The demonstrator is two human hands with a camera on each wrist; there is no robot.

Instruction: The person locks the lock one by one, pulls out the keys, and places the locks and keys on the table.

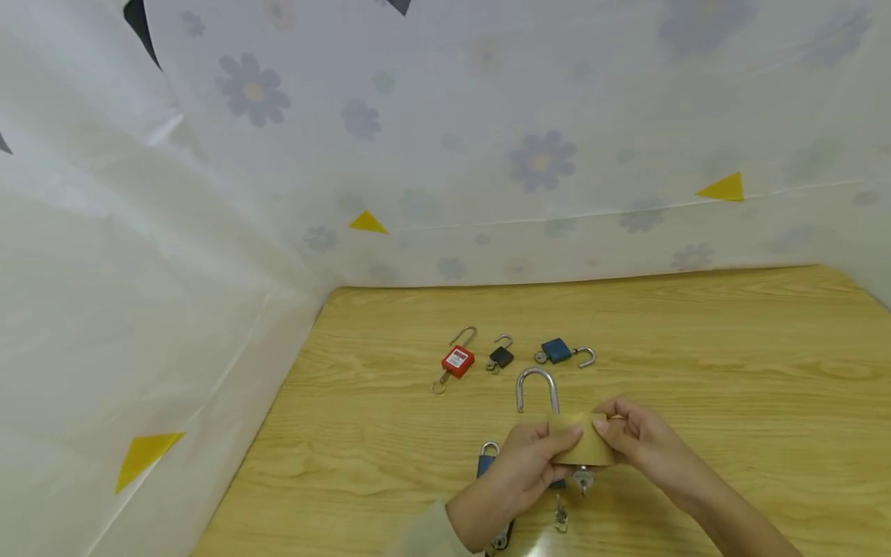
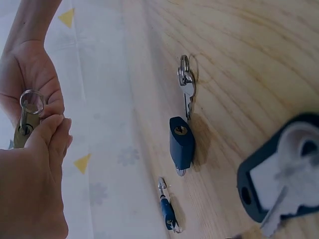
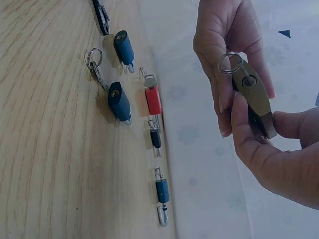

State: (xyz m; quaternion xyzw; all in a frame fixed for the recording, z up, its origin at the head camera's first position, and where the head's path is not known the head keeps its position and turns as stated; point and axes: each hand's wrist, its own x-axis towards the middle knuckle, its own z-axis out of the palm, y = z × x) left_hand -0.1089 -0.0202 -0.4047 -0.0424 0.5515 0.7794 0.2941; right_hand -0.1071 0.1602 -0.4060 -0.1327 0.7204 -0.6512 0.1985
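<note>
The left hand [image 1: 524,466] and right hand [image 1: 642,439] pinch a brass padlock [image 1: 588,447] between them. The head view shows its long shackle [image 1: 537,371] whole, one leg free, beyond the left hand; the left wrist view bares the keyhole [image 2: 180,130] of a blue padlock [image 2: 182,148] below the hands. Wood-grained table [image 1: 348,410] beneath them, flowered sheeting [image 1: 452,174] beyond.

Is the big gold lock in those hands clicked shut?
No, in the head view the gold padlock has its silver shackle out to one side, with one end clear of the body.
</note>
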